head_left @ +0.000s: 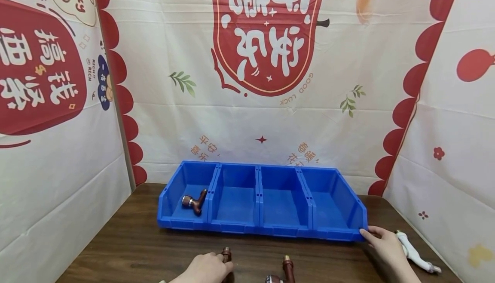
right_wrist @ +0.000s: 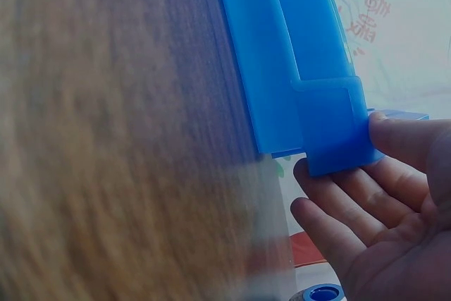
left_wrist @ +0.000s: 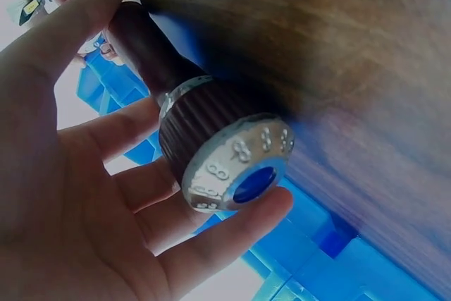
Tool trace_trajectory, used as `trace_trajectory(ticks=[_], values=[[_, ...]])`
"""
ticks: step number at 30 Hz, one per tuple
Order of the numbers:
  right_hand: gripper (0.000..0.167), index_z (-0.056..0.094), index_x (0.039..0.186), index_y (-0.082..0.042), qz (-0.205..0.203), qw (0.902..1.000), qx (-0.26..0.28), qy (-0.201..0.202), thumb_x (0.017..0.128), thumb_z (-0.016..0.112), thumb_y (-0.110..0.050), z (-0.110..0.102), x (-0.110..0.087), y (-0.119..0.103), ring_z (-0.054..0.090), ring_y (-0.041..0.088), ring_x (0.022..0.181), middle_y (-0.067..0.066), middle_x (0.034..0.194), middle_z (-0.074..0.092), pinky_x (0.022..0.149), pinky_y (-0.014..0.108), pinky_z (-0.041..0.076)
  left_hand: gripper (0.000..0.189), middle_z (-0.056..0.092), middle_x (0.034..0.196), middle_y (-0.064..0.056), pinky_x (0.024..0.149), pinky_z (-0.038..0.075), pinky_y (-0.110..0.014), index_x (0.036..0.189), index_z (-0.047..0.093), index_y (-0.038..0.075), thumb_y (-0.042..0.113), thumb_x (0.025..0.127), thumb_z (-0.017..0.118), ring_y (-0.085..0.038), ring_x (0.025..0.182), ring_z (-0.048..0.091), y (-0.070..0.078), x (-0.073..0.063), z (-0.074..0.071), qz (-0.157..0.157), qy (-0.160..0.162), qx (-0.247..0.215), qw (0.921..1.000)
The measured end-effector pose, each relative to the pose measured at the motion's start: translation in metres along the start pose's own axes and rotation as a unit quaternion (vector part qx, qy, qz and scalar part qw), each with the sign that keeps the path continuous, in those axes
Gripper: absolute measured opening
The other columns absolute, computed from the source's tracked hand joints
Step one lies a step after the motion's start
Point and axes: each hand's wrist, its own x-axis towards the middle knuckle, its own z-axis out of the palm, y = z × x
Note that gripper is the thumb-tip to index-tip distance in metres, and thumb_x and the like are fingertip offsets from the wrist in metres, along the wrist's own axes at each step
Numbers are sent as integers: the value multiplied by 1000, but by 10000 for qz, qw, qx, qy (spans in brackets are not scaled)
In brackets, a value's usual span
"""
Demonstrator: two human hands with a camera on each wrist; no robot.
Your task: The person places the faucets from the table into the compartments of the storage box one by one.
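In the head view my left hand (head_left: 209, 268) is low, left of centre, holding a dark brown tap (head_left: 227, 255) at the table. Its ribbed handle with a silver numbered cap and blue centre fills the left wrist view (left_wrist: 218, 139), the thumb along the body and the fingers curled behind. With my right hand (head_left: 383, 246) I grip the near right corner of a blue bin (head_left: 286, 231) divided into several compartments. The right wrist view shows thumb and fingers about that corner. A second brown tap (head_left: 197, 203) lies in the leftmost compartment.
Another brown tap (head_left: 288, 270) lies on the wooden table (head_left: 127, 244) at the bottom, partly out of frame. Beside my right wrist, near the table's right edge, is a white tap-like piece (head_left: 415, 255) with a metal end. Printed cloth walls (head_left: 247, 124) surround the table.
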Motion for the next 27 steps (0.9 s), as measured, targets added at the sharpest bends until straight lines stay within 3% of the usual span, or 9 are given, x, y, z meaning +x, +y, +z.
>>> trace_trajectory(ticks=[6,18,27], values=[[58,53,119,21,1,10000,-38,-15,95,61,-31,0,-1,1,67,13,75,23,98,69,62,22,52,26,64,87,7,57,50,-32,100,71,25,39,78,74,-10,69,56,-1,-1,1,41,87,-42,9999],[53,53,119,21,-99,9999,-94,-51,96,60,-27,-2,0,-2,65,9,76,27,105,67,64,21,52,40,64,89,7,58,50,-32,106,71,26,49,74,77,-8,70,55,-1,-1,-9,98,-94,-123,9998],[58,52,120,22,46,9999,-39,-110,96,60,-30,-2,1,-2,65,10,75,21,98,70,63,22,52,40,62,84,7,55,47,-30,103,70,25,53,75,74,-8,66,51,-1,-3,-16,252,26,-117,9996]])
